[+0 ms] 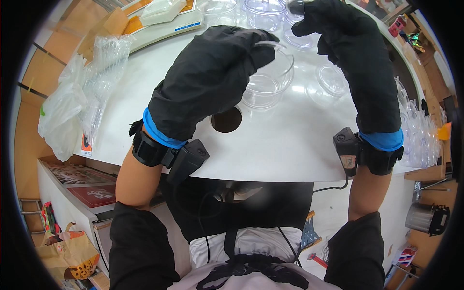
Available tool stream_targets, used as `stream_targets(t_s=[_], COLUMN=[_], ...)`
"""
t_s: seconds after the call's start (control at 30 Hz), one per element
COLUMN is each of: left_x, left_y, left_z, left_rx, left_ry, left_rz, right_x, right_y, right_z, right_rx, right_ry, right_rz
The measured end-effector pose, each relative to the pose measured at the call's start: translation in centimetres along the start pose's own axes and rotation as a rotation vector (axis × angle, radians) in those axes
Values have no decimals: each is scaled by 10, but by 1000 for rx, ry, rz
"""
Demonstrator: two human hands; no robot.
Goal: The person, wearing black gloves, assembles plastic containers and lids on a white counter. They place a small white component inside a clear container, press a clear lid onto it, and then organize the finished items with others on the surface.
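Observation:
Both of my hands wear loose black gloves with blue cuffs. My left hand [263,50] is closed on the near-left rim of a clear round pot [268,92], which stands on the white table [270,150]. Farther off and to the right, my right hand [345,43] bends its fingers around the upper part of another clear pot [300,42]; the glove hides part of this grip. A clear round lid [332,79] with a raised middle lies on the table below my right hand.
More clear pots [265,15] stand at the far edge, beside a grey-white tray [166,35]. Plastic bags and clear wrapping [101,82] lie at the left. Several stacked clear vessels [421,133] stand at the right. A round hole [226,119] opens in the tabletop.

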State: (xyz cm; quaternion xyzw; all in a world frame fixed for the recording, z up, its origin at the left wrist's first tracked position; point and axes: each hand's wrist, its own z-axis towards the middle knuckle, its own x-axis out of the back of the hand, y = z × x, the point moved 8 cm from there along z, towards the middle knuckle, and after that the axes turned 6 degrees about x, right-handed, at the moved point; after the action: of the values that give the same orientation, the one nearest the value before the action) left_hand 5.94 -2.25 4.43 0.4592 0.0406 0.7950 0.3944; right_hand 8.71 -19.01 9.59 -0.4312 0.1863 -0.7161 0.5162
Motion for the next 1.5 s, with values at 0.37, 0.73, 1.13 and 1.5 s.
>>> stream_targets(t_s=[0.37,0.73,1.13,1.5], left_x=[35,17,14,8], left_y=[-8,8,19,-6], left_z=[-2,6,-1,0], left_rx=[370,193,-7,376], left_ry=[450,39,-263,-213], left_rz=[-633,20,-320,-388], right_x=[-12,-8,8,-40], right_y=[45,11,-11,-8], right_z=[-10,4,-9,-31], right_rx=[270,18,-286,122], right_ry=[-509,-142,15,-613], right_rz=[9,326,177,129])
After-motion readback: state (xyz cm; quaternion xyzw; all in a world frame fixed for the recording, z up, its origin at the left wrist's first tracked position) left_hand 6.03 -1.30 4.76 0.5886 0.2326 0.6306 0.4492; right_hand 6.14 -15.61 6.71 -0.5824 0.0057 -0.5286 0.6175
